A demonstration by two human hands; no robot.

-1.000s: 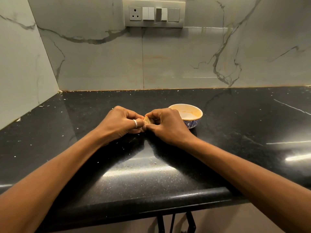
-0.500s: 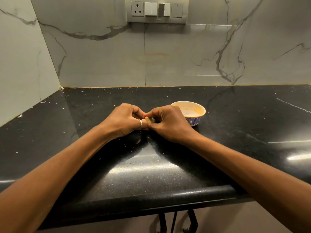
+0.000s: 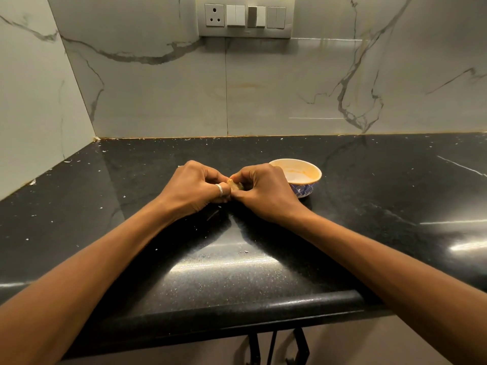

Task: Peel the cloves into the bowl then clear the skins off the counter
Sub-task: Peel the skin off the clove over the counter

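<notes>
Both hands meet over the middle of the black counter. My left hand, with a ring on one finger, and my right hand pinch a small pale garlic clove between their fingertips; most of the clove is hidden by the fingers. Just right of my right hand stands a small bowl, white and orange inside with a blue pattern outside. My right hand covers its left edge. Small pale skin flakes lie scattered over the counter.
Marble-look walls close the counter at the back and left. A switch panel with a socket hangs on the back wall. The rounded front edge of the counter runs below my forearms. Metal hooks show under it.
Both hands stay together on the clove with only slight finger shifts. The view has tilted a little, so the hands and bowl sit slightly higher in the picture.
</notes>
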